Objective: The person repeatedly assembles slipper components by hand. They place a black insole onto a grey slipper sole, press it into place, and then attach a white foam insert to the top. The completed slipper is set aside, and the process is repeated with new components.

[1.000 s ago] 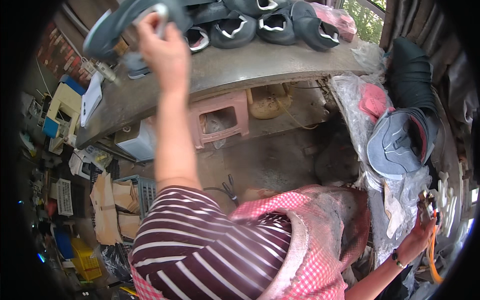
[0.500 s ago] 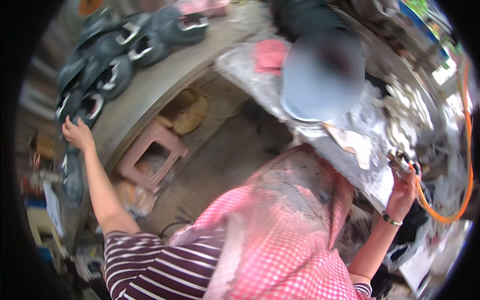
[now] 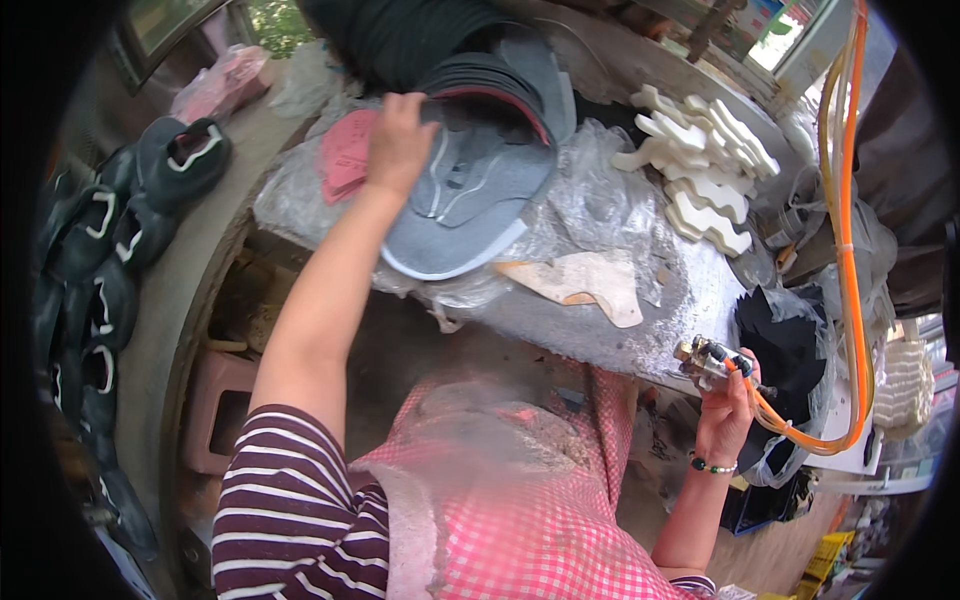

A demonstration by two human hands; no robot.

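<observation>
The hands are working well apart. The left hand [image 3: 398,148] is meeting the left edge of the grey shoe upper [image 3: 470,195]; I cannot tell whether it is pinching. The upper is lying at this hand's 4 o'clock, the pink pieces [image 3: 346,156] at its 9. The right hand [image 3: 728,408] is clasping a metal tool [image 3: 708,356] fed by an orange hose [image 3: 848,230]; the upper is lying toward its 10 o'clock.

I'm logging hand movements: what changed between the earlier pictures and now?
The left hand let go of a shoe upper by the dark shoe uppers, then moved right to the stacked grey shoe uppers. The right hand still holds the hose-fed metal tool.
</observation>
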